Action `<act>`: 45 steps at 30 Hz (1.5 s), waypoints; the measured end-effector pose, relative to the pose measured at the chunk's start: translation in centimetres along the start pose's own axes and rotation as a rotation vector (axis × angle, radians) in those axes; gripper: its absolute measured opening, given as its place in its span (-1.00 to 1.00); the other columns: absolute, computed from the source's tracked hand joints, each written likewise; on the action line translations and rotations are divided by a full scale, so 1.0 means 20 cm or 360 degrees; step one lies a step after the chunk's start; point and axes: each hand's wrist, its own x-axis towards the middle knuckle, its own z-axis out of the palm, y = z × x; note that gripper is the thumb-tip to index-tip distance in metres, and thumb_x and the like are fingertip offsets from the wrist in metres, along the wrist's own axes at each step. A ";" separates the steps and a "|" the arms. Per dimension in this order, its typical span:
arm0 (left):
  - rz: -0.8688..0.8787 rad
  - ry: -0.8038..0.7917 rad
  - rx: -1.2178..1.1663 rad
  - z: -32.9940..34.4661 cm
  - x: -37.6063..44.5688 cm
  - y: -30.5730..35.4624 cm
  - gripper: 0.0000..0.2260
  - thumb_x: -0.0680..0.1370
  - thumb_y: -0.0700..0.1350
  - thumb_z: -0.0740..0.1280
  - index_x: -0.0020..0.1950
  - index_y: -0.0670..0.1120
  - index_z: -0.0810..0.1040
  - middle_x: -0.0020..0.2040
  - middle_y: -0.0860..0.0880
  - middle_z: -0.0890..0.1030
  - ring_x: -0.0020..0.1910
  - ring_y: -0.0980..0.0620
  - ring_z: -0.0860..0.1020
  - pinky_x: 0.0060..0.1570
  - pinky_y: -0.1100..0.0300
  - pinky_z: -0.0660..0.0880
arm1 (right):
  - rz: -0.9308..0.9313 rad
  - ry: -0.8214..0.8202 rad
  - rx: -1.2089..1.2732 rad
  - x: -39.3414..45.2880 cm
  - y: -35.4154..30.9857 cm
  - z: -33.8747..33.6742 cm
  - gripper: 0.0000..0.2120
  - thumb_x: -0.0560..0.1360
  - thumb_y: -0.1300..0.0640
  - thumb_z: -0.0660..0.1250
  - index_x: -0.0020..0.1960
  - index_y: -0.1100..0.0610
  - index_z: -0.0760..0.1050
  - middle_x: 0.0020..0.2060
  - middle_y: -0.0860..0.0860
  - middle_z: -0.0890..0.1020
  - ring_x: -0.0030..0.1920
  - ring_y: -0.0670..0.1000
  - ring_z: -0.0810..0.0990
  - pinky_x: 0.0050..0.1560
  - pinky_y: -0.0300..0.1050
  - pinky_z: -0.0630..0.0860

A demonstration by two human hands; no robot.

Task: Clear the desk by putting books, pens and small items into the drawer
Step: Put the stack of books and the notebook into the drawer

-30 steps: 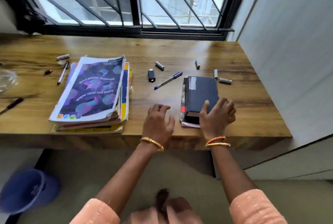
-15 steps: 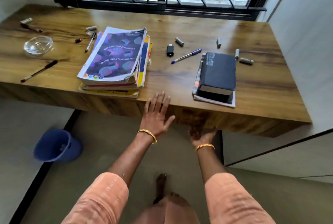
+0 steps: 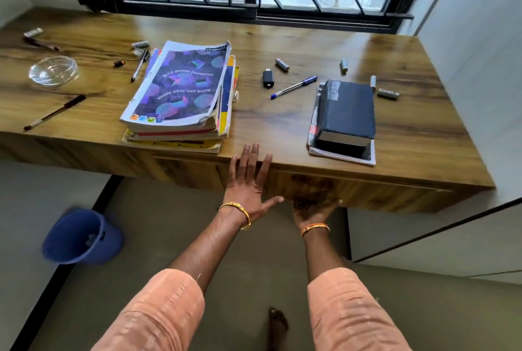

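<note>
Both hands at the desk's front edge, books and pens untouched.
The left hand (image 3: pixel 248 181) stays flat, fingers spread over the desk (image 3: pixel 282 130) edge; the right hand (image 3: pixel 313 209) stays under the drawer (image 3: pixel 367 195) front, fingers hidden, so its grip cannot be told. Stack (image 3: pixel 180 90) left, dark book (image 3: pixel 346 109) right, blue pen (image 3: pixel 293 87) and batteries (image 3: pixel 282 64) between.

A stack of books (image 3: pixel 180 93) lies at the counter's (image 3: pixel 423 138) front edge, left of centre; a thick book (image 3: pixel 346 113) lies right of it on a thin booklet (image 3: pixel 343 154); a pen (image 3: pixel 293 87) and batteries (image 3: pixel 387 93) lie behind.
</note>
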 end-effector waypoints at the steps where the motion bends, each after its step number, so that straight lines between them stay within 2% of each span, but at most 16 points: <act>1: 0.0013 -0.0007 -0.0005 -0.01 -0.02 -0.02 -0.10 0.37 0.44 0.00 0.53 0.03 -0.30 0.50 -0.12 -0.41 0.51 -0.16 -0.28 0.42 -0.18 -0.27 | -0.0011 0.0046 -0.0024 -0.03 0.02 -0.03 -0.13 0.41 -0.50 -0.23 0.52 0.00 0.15 0.46 0.10 0.30 0.35 0.18 0.39 0.25 0.04 0.34; 3: 0.0063 0.0015 -0.0022 -0.01 -0.10 -0.04 -0.17 0.38 0.39 0.02 0.55 0.05 -0.12 0.54 -0.14 -0.25 0.52 -0.17 -0.18 0.41 -0.20 -0.21 | -0.0022 0.0141 -0.0020 -0.10 0.05 -0.10 -0.13 0.42 -0.50 -0.24 0.48 0.04 0.23 0.35 0.10 0.41 0.13 0.15 0.51 0.23 0.03 0.37; 5: 0.0094 0.0107 -0.0060 -0.01 -0.22 -0.03 -0.30 0.39 0.32 0.08 0.46 0.03 0.17 0.50 -0.16 0.10 0.47 -0.19 0.10 0.39 -0.17 -0.04 | -0.0022 0.0184 -0.0014 -0.19 0.05 -0.16 -0.18 0.43 -0.48 -0.23 0.36 0.04 0.35 0.18 0.11 0.51 0.01 0.12 0.53 0.25 0.05 0.39; 8: 0.0044 0.0243 -0.0143 -0.06 -0.37 0.00 -0.57 0.46 0.23 0.09 0.23 0.03 0.38 0.13 -0.07 0.45 0.14 -0.13 0.46 0.28 -0.07 0.14 | -0.0107 0.0575 -0.0402 -0.41 0.04 -0.20 -0.46 0.57 -0.27 0.00 0.16 0.15 0.46 0.04 0.17 0.56 -0.01 0.17 0.55 0.06 0.02 0.47; 9: 0.0007 0.0246 -0.0156 -0.08 -0.40 0.01 -0.62 0.48 0.21 0.08 0.16 0.04 0.43 0.01 -0.05 0.49 0.03 -0.11 0.51 0.22 -0.04 0.16 | -0.0288 0.0888 -0.0770 -0.49 0.04 -0.21 -0.59 0.59 -0.09 0.13 0.22 0.22 0.43 0.14 0.22 0.53 0.09 0.21 0.53 0.06 0.04 0.45; 10: -0.0019 0.0230 -0.0170 -0.11 -0.42 0.02 -0.64 0.50 0.21 0.06 0.10 0.03 0.47 -0.06 -0.04 0.50 -0.05 -0.10 0.52 0.16 -0.01 0.19 | -0.0681 0.1264 -0.1062 -0.57 0.05 -0.22 -0.64 0.55 0.08 0.20 0.26 0.27 0.38 0.22 0.27 0.47 0.19 0.26 0.47 0.13 0.07 0.41; 11: -0.0030 0.0190 -0.0182 -0.14 -0.45 0.02 -0.64 0.52 0.21 0.06 0.05 0.02 0.50 -0.09 -0.03 0.51 -0.08 -0.09 0.52 0.10 0.01 0.21 | -0.1228 0.1432 -0.1265 -0.66 0.05 -0.20 -0.63 0.48 0.19 0.24 0.26 0.28 0.36 0.23 0.30 0.44 0.24 0.27 0.42 0.19 0.10 0.36; 12: -0.0030 0.0114 -0.0194 -0.17 -0.47 0.01 -0.63 0.53 0.22 0.08 0.03 0.00 0.51 -0.08 -0.03 0.52 -0.07 -0.08 0.51 0.06 0.03 0.24 | -0.1839 0.1359 -0.1475 -0.74 0.05 -0.16 -0.64 0.42 0.23 0.26 0.20 0.25 0.39 0.22 0.30 0.45 0.26 0.25 0.40 0.23 0.10 0.33; 13: -0.0020 0.0021 -0.0210 -0.19 -0.49 0.00 -0.62 0.54 0.24 0.11 0.04 -0.01 0.52 -0.05 -0.03 0.52 -0.03 -0.07 0.50 0.04 0.04 0.26 | -0.2268 0.1101 -0.1684 -0.79 0.07 -0.13 -0.69 0.38 0.22 0.27 0.11 0.24 0.44 0.19 0.27 0.47 0.25 0.21 0.40 0.26 0.06 0.31; 15: 0.0022 -0.0135 -0.0235 -0.22 -0.55 -0.03 -0.59 0.52 0.28 0.14 0.07 -0.02 0.51 0.01 -0.01 0.53 0.02 -0.06 0.48 0.00 0.06 0.27 | -0.2497 0.0530 -0.2145 -0.85 0.10 -0.09 -0.81 0.37 0.16 0.26 -0.08 0.22 0.53 0.15 0.22 0.49 0.20 0.15 0.43 0.24 -0.02 0.33; 17: 0.0068 -0.0164 -0.0245 -0.26 -0.62 -0.03 -0.54 0.51 0.32 0.11 0.07 -0.02 0.52 0.02 0.00 0.55 0.02 -0.04 0.49 -0.01 0.09 0.30 | -0.2261 0.0166 -0.2644 -0.88 0.13 -0.07 -0.74 0.42 0.05 0.19 -0.18 0.21 0.56 0.08 0.19 0.54 0.11 0.15 0.50 0.16 -0.02 0.41; 20: 0.0061 -0.0192 -0.0286 -0.32 -0.74 -0.01 -0.51 0.52 0.35 0.05 0.01 -0.02 0.53 -0.01 0.01 0.58 0.00 -0.02 0.51 0.00 0.10 0.33 | -0.1741 0.0154 -0.3337 -0.93 0.20 -0.11 -0.44 0.48 -0.13 -0.06 -0.17 0.18 0.62 -0.13 0.11 0.66 -0.07 0.14 0.59 0.07 -0.02 0.36; 24: 0.0052 -0.0344 -0.0356 -0.37 -0.86 -0.02 -0.49 0.50 0.37 0.05 -0.09 -0.03 0.53 -0.08 0.00 0.58 -0.10 0.01 0.49 -0.03 0.11 0.35 | -0.1550 0.0501 -0.3293 -1.07 0.24 -0.13 -0.54 0.47 -0.08 0.07 -0.23 0.17 0.64 -0.26 0.10 0.68 -0.31 0.09 0.47 -0.09 -0.10 0.38; 29: 0.0089 -0.0485 -0.0438 -0.41 -1.01 -0.01 -0.46 0.47 0.40 0.10 -0.04 -0.03 0.57 -0.08 0.02 0.55 -0.11 0.04 0.48 -0.09 0.14 0.39 | -0.1273 0.0669 -0.3415 -1.20 0.28 -0.19 -0.58 0.48 -0.13 0.17 -0.25 0.16 0.59 -0.35 0.06 0.58 -0.32 0.08 0.49 -0.28 -0.17 0.30; 39: 0.0064 -0.0599 -0.0560 -0.46 -1.18 0.01 -0.45 0.45 0.40 0.14 0.04 -0.01 0.60 -0.08 0.03 0.53 -0.12 0.06 0.46 -0.11 0.13 0.49 | -0.1104 0.0796 -0.3373 -1.31 0.31 -0.25 -0.59 0.49 -0.12 0.17 -0.07 0.21 0.59 -0.15 0.14 0.64 -0.13 0.15 0.58 -0.19 -0.13 0.36; 45: -0.0016 -0.0631 -0.0624 -0.49 -1.22 0.02 -0.46 0.43 0.40 0.18 -0.01 -0.03 0.62 -0.16 0.06 0.50 -0.16 0.06 0.47 -0.14 0.15 0.48 | -0.1038 0.0853 -0.3335 -1.34 0.31 -0.26 -0.66 0.51 -0.07 0.20 -0.07 0.18 0.59 -0.15 0.12 0.65 -0.24 0.11 0.45 -0.21 -0.16 0.36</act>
